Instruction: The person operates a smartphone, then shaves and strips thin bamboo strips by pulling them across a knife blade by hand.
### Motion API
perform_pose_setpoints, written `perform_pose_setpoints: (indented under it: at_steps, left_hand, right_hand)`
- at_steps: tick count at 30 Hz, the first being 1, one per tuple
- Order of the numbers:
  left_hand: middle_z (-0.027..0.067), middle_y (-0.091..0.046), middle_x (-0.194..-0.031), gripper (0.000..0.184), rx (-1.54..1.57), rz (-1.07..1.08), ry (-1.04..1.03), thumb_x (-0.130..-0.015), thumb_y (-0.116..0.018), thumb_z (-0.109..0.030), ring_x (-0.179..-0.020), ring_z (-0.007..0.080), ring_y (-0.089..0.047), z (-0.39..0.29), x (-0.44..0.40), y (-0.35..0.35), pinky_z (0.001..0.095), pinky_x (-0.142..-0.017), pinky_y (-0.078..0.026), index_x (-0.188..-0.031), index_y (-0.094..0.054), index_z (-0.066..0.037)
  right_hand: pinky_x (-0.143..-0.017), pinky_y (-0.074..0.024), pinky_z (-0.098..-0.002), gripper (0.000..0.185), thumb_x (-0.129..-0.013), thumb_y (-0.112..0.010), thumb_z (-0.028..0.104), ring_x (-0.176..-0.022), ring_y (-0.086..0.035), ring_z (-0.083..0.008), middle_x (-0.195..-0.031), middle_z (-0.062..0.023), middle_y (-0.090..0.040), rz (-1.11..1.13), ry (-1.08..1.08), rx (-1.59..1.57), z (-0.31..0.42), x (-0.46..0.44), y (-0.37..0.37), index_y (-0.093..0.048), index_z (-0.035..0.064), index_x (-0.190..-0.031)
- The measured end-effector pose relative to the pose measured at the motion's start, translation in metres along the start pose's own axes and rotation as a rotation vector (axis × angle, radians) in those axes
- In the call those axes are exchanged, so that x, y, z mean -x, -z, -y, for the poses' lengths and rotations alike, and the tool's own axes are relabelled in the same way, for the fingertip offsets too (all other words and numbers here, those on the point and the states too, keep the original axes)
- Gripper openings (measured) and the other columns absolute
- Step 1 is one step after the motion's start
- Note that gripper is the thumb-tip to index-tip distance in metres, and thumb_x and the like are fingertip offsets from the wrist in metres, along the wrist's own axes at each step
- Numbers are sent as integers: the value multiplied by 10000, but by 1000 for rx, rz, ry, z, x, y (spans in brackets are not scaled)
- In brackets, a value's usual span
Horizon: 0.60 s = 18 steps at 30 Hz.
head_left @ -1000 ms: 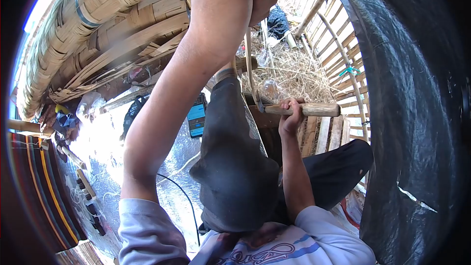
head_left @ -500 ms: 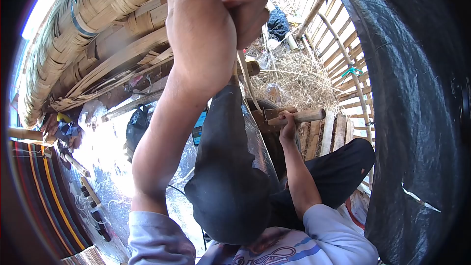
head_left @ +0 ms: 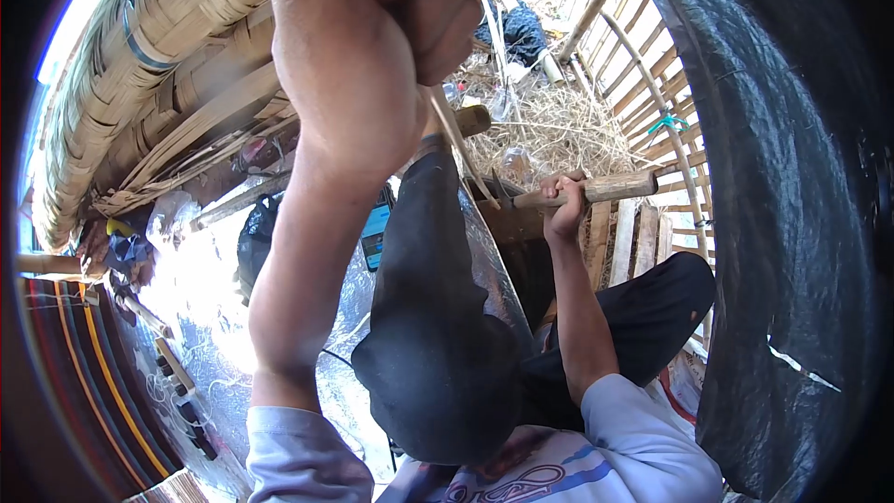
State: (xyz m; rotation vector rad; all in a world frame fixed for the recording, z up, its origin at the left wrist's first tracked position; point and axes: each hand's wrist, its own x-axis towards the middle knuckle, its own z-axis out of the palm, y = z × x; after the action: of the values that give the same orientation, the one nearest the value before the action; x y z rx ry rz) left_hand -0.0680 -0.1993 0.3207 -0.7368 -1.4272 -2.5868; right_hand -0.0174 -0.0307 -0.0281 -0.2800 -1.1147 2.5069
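A seated person holds a pale strip (head_left: 455, 133) in the left hand (head_left: 372, 14) and a wooden-handled blade (head_left: 619, 188) in the right hand (head_left: 564, 203).

Seen from the head, the left arm stretches forward to the top of the view, its fingers clenched around the strip, which slants down out of the fist to the dark metal of the blade; whether the two touch is unclear. The right hand's fingers wrap the handle near the metal, the handle's end pointing right. Between the arms rises a bent leg in dark trousers (head_left: 419, 270). Left of it, a lit smartphone (head_left: 376, 235) and a black plastic bag (head_left: 255, 244) lie near a shiny silver sheet (head_left: 209, 317). Beyond are loose straw (head_left: 568, 135) and a slatted wall (head_left: 663, 98); a woven bamboo roll (head_left: 200, 9) fills the upper left, a black tarp (head_left: 778, 177) the right.
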Motion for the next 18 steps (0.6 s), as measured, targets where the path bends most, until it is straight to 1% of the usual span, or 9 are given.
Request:
perform_pose_setpoints:
  at_steps: [2, 3, 6, 8, 10, 12, 14, 16, 18]
  left_hand:
    - [-60, -136, -462, 549, -16, 14, 9, -871, -344, -645, -400, 58, -63, 4, 0, -3, 238, -354, -47, -625, -247, -164]
    - [-61, -136, -461, 549, -20, 25, 12, -873, -341, -644, -397, 57, -64, 7, -1, 0, 237, -350, -49, -621, -248, -165]
    - [-63, -135, -459, 548, -17, 32, 26, -878, -330, -639, -386, 54, -69, 14, 0, 7, 236, -337, -55, -609, -249, -168]
    - [-64, -135, -457, 549, -20, 28, 29, -882, -323, -635, -379, 52, -72, 16, 1, 10, 235, -329, -59, -602, -249, -169]
    - [-65, -134, -456, 549, -22, 28, 21, -886, -316, -632, -372, 51, -75, 16, -1, 13, 234, -320, -63, -594, -250, -171]
    - [-66, -134, -454, 550, -11, 27, 17, -889, -309, -629, -365, 49, -79, 16, -2, 16, 233, -312, -67, -587, -251, -173]
    - [-67, -133, -452, 552, 9, 30, 5, -893, -301, -626, -358, 47, -82, 16, -4, 21, 232, -303, -71, -579, -251, -175]
    - [-68, -133, -450, 553, 16, 32, 11, -896, -294, -622, -351, 46, -85, 17, -4, 22, 231, -295, -75, -572, -252, -176]
    - [-69, -132, -449, 555, 5, 35, 14, -900, -287, -619, -344, 44, -88, 14, 1, 15, 230, -287, -79, -564, -253, -178]
  right_hand:
    - [-606, -383, -260, 91, -773, -460, 22, -585, -433, -115, -610, -28, -448, 57, -1, 164, -6, 8, -8, -406, 88, -742]
    - [-605, -387, -249, 85, -768, -475, 20, -586, -453, -113, -614, -24, -466, 24, -66, 384, -17, 15, -3, -422, 84, -750]
    - [-600, -405, -266, 69, -754, -495, 8, -612, -495, -128, -640, -46, -509, 4, -125, 368, -33, 24, 24, -469, 67, -730]
    - [-601, -401, -255, 75, -754, -486, 5, -598, -480, -126, -625, -47, -500, -79, -100, 289, -26, 25, 21, -457, 71, -734]
    - [-595, -394, -254, 87, -750, -474, -8, -582, -467, -126, -609, -52, -486, -99, -5, -18, -20, 19, 19, -437, 69, -730]
    - [-584, -384, -260, 100, -756, -467, -6, -568, -445, -127, -601, -53, -462, -96, 17, 89, -24, 24, 15, -414, 68, -715]
    - [-572, -376, -268, 92, -769, -459, 3, -562, -428, -127, -604, -50, -445, -5, 9, 173, -25, 14, 11, -407, 67, -728]
    - [-585, -377, -265, 78, -781, -457, 13, -576, -431, -126, -606, -49, -440, -53, -44, 173, -13, 8, 10, -409, 65, -747]
    - [-606, -384, -264, 70, -783, -454, 10, -604, -456, -130, -608, -49, -439, 21, 13, 74, -4, 4, 3, -416, 66, -769]
